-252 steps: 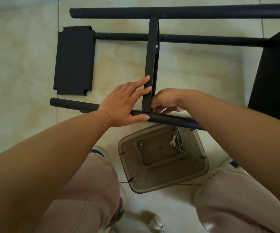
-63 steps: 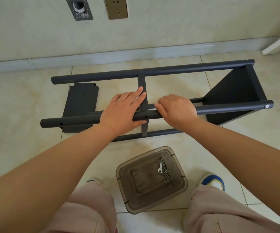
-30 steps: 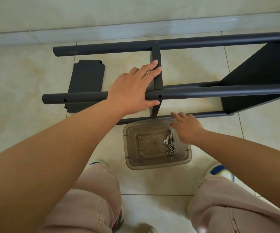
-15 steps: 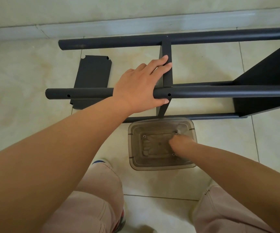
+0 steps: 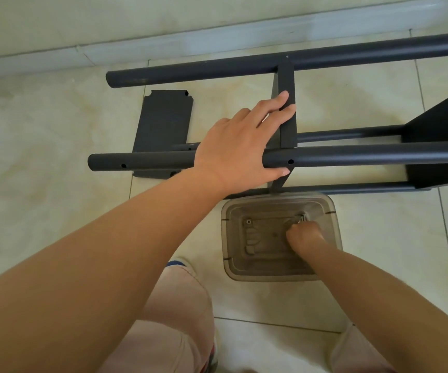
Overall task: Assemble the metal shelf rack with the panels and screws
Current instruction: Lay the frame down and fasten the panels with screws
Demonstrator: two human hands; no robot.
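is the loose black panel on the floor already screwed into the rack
No, the loose black panel lies flat on the floor tiles beside the rack's open end, under the near pole, not fixed between the poles.

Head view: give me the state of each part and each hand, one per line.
Rack frame: on its side, partly assembled.
Middle panel: standing between the tubes.
Loose panel: flat on floor.
Bin: open.
Left hand: steadying tube and middle panel.
Right hand: inside bin, grip unclear.

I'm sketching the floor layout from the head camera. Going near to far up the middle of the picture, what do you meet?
Plastic container with the right hand inside → lowest rack tube → tube under the left hand → farthest tube → baseboard.
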